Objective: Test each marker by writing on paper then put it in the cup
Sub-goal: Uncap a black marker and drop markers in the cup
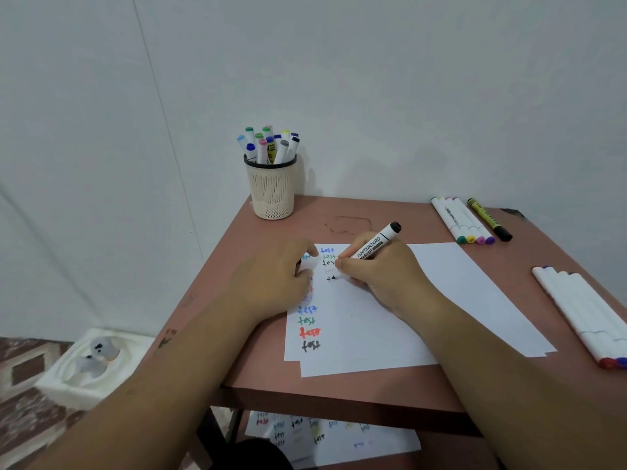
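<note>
**Black marker mid-word on the paper**

Head view: your right hand [376, 269] pinches a whiteboard marker [375, 243] btwn thumb & fingers, tip down on the paper [390, 320], black rear end tilted up & away to the right. A fresh black stroke sits at the tip, w/ a short column of "test" words just above it. Your left hand [271, 276] rests on the sheet's left edge, fingers curled; it covers part of a 2nd column of coloured "test" words running down toward you (blue, green, red, black at the near end). Something white shows at its fingertips, can't tell what. A 2nd sheet pokes out under the first at the near edge.

Cup [271, 189] stands at the worktop's [339, 385] far left corner, against the wall, packed w/ capped markers. Far right: a row of four white markers [461, 220] lying side by side, a yellow-black marker [488, 219] just beside them. Nearer on the right edge, another bunch of white markers [583, 317], well apart from the paper.

Below the worktop, a shelf holds used sheets [332, 435] w/ more "test" words. On the floor at left, a white foam tray [98, 364].
</note>
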`<state>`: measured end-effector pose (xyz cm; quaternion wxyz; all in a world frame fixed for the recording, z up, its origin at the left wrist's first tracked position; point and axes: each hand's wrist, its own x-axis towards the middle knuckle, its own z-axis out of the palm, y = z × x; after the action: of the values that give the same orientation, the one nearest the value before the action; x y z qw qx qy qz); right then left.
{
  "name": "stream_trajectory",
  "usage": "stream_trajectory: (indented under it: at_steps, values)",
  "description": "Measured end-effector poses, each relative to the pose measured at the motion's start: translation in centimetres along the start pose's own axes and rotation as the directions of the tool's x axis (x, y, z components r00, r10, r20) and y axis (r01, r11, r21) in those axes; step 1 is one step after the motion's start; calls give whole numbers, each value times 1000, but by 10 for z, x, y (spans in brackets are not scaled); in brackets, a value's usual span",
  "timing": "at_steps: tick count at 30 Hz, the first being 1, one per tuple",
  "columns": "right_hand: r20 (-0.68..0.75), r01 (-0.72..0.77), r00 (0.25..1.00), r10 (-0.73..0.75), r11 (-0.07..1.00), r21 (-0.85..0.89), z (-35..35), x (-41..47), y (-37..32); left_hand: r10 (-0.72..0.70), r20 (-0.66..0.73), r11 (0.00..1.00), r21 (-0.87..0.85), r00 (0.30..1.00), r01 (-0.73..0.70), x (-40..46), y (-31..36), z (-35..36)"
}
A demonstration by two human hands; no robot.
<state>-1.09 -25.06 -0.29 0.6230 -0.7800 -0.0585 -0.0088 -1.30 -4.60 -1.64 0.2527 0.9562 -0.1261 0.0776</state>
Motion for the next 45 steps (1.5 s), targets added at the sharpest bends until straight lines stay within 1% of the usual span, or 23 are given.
stream_trajectory:
  at_steps: [3, 8, 11, 13, 17, 20, 22, 25, 27, 29, 33, 36, 38, 40, 43, 45]
  values:
    - [-10, 0, 1000, 0, 1000, -18, -1, -1, -1, -6, 0, 1000, -16, 1000, 6, 0, -1, 0]
    - [-35, -4, 999, 4, 1000, 1, -2, -1, 1, 7, -6, 1000, -26, 1000, -7, 1, 0, 0]
    - [-12, -8, 1000, 8, 1000, 20, -2, -2, 1, 12, 17, 994, -107, 1000, -10, 0, 0, -3]
    - [-13, -7, 1000, 7, 1000, 20, -2, -3, 0, 36, 2, 983, -182, 999, -35, -2, -1, -3]
    - [-31, -1, 1000, 1, 1000, 2, -3, -2, -1, 85, -48, 972, -216, 995, -93, -1, -5, 2]
    - [-24, 4, 1000, -5, 1000, -20, -3, -3, -1, 55, -75, 961, -267, 996, -73, 1, -8, 3]
    - [-29, 12, 999, -12, 1000, -8, -3, -3, -1, 73, -102, 968, -234, 992, -95, 2, -8, 2]
    - [-49, 84, 996, -79, 992, 94, -4, -4, -3, 162, -167, 966, -177, 973, -191, 2, -4, 0]
    - [-50, 139, 990, -133, 977, 164, -6, -6, -6, 153, -172, 965, -188, 973, -185, 2, -2, -2]
    - [-36, 156, 988, -151, 968, 196, -7, -8, -8, 141, -174, 965, -193, 974, -175, 3, -3, -2]
    - [-2, 142, 989, -145, 970, 195, -6, -8, -7, 197, -204, 957, -174, 959, -233, 2, -2, -2]
    - [30, 137, 989, -145, 974, 182, -4, -9, -7, 250, -191, 940, -185, 949, -285, 0, -2, -2]
    - [62, 154, 984, -164, 977, 148, -1, -11, -7, 312, -194, 926, -158, 930, -344, -3, -1, -1]
    - [64, 168, 982, -179, 976, 139, 1, -14, -5, 349, -228, 910, -150, 909, -387, -7, 0, -2]
    - [59, 171, 982, -180, 976, 137, 1, -16, -3, 364, -237, 894, -181, 901, -409, -9, 0, -2]
    - [63, 151, 985, -159, 981, 122, 2, -14, -3, 331, -188, 906, -209, 925, -367, -8, 0, -1]
